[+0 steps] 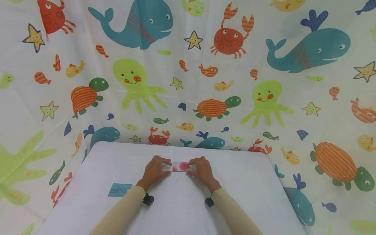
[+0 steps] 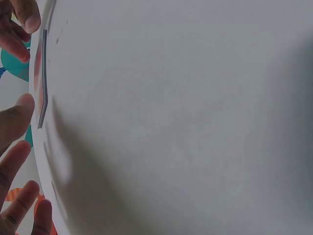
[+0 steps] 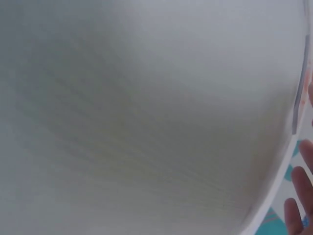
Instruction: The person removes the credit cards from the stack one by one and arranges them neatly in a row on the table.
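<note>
A small card (image 1: 180,166), white and pink with a red round print, lies on the white table between the two hands. In the head view my left hand (image 1: 155,170) is at its left end, thumb and forefinger parted, with a small gap to the card. My right hand (image 1: 202,171) is at the other end, its thumb and forefinger tips overlapping the card's right edge; whether they touch it is unclear. The left wrist view shows the card's thin grey edge (image 2: 45,78) and spread left fingers (image 2: 17,161). Several right fingers (image 3: 302,188) extend at the right wrist view's border.
A blue card (image 1: 118,190) with light lettering lies on the table (image 1: 235,182), left of the left forearm and partly covered by the sleeve. Behind the table hangs a cloth (image 1: 176,91) printed with sea animals. Each wrist wears a dark device (image 1: 148,199).
</note>
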A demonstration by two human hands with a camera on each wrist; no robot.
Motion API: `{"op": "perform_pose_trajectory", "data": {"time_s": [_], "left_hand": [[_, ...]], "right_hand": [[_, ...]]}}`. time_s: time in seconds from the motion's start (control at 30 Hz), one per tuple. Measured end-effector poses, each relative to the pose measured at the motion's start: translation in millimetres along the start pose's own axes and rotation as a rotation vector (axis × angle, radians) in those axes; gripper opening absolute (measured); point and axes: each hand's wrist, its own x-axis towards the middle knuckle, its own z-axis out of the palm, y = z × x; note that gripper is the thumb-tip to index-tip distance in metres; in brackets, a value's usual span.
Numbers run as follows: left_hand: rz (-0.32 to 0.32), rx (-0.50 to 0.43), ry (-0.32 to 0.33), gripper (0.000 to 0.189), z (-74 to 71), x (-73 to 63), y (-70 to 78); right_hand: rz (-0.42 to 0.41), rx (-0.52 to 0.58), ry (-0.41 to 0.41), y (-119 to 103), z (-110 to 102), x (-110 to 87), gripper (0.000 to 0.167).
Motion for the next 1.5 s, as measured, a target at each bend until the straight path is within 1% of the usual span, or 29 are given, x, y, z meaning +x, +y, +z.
{"op": "perform_pose_trajectory", "data": {"time_s": [0.23,0.37,0.47,0.63,0.87,1.03,1.13,1.27,1.43,1.5], "left_hand": [[0.022,0.008,-0.006,0.03,4.9,4.1,6.3],[0.025,0.026,-0.014,0.032,8.1,6.2,7.7],[0.029,0.043,-0.017,0.031,12.0,7.9,6.9],[0.054,0.052,-0.008,0.029,16.8,9.4,5.2],[0.05,0.053,0.0,0.028,20.2,12.7,3.9],[0.055,0.06,0.015,0.028,19.9,13.7,4.5],[0.059,0.061,0.012,0.027,18.9,13.9,5.5],[0.05,0.052,0.0,0.027,16.8,14.4,8.1],[0.034,0.039,0.001,0.026,12.7,14.4,12.2],[0.037,0.04,0.004,0.026,10.8,14.1,13.4]], "right_hand": [[-0.013,-0.045,-0.035,2,2,5.4,0.031],[-0.032,-0.042,-0.043,0,0,5.5,0.031],[-0.046,-0.042,-0.051,-1,0,6.0,0.031],[-0.05,-0.059,-0.057,1,3,7.9,0.031],[-0.059,-0.041,-0.066,1,3,9.6,0.031],[-0.066,-0.062,-0.079,1,2,10.7,0.031],[-0.068,-0.08,-0.082,1,2,11.2,0.032],[-0.057,-0.09,-0.08,0,2,12.1,0.032],[-0.005,-0.074,-0.084,0,1,12.8,0.032],[0.006,-0.055,-0.081,-1,0,12.5,0.032]]}}
